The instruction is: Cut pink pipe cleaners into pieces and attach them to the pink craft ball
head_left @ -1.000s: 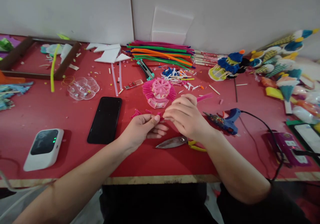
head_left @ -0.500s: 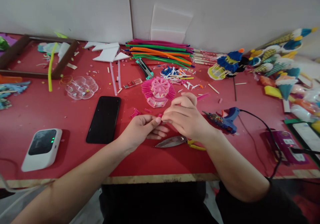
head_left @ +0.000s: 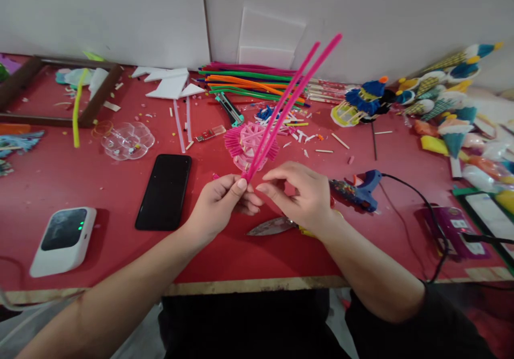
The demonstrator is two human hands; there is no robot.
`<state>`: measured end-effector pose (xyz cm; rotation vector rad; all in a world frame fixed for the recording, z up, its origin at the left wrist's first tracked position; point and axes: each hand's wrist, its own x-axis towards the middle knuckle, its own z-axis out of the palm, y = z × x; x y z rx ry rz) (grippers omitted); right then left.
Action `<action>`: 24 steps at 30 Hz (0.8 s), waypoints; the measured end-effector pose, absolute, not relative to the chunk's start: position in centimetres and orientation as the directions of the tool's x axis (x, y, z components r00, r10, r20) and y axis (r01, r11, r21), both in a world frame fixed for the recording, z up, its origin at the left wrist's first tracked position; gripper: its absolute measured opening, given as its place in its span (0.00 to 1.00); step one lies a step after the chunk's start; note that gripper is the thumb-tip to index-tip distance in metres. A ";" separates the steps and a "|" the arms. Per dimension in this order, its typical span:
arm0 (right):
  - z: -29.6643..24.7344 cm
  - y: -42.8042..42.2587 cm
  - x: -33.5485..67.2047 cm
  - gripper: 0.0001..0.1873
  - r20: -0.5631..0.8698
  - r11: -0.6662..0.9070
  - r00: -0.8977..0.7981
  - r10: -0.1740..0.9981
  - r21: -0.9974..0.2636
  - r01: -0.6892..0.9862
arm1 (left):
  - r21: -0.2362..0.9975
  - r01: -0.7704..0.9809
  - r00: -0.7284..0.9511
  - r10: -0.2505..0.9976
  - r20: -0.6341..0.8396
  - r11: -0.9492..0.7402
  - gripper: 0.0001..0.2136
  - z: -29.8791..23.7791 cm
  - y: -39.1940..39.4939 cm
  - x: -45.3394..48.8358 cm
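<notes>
Between thumb and fingers, my left hand [head_left: 225, 201] pinches the lower end of two long pink pipe cleaners [head_left: 277, 114], which slant up to the right. A small pink folded piece shows at the pinch. My right hand [head_left: 303, 193] is just to the right, its fingers curled with thumb and forefinger apart, and nothing shows between them. Behind the pipe cleaners stands a pink craft piece [head_left: 236, 142] with a fringed rim and small sticks, partly covered by them. Below my right hand lie scissors [head_left: 271, 226] with yellow handles, which the hand partly hides.
A blue glue gun [head_left: 363, 190] with a black cord lies at the right. On the left are a black phone [head_left: 164, 193] and a white device [head_left: 64, 241]. Coloured pipe cleaners [head_left: 241, 83], a cutter [head_left: 229, 110] and scraps lie at the back.
The two long pink pipe cleaners now stand up from my left hand; before, only a small pink bit showed between both hands. My right hand has come away from the left and its fingers have parted.
</notes>
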<state>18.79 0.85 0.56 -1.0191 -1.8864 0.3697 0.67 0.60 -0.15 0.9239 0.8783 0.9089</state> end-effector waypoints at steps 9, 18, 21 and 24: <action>0.5 1.2 18.2 0.13 0.002 -0.008 -0.354 0.935 -1.000 -0.028 | 0.999 0.047 0.472 0.881 -0.031 0.010 0.14 -0.5 0.2 0.5; 0.9 1.0 18.1 0.15 -0.086 -0.204 -0.400 0.912 -0.943 -0.263 | 0.614 0.276 0.492 0.658 0.570 -0.739 0.04 -1.3 0.0 -0.3; 0.4 0.9 18.3 0.13 -0.079 -0.234 -0.443 0.893 -0.922 -0.308 | 0.573 0.273 0.497 0.624 0.604 -0.772 0.07 -0.9 0.3 -0.5; 0.2 0.9 18.4 0.13 -0.077 -0.255 -0.476 0.876 -0.911 -0.323 | 0.584 0.270 0.496 0.631 0.597 -0.765 0.09 -0.6 0.5 -0.5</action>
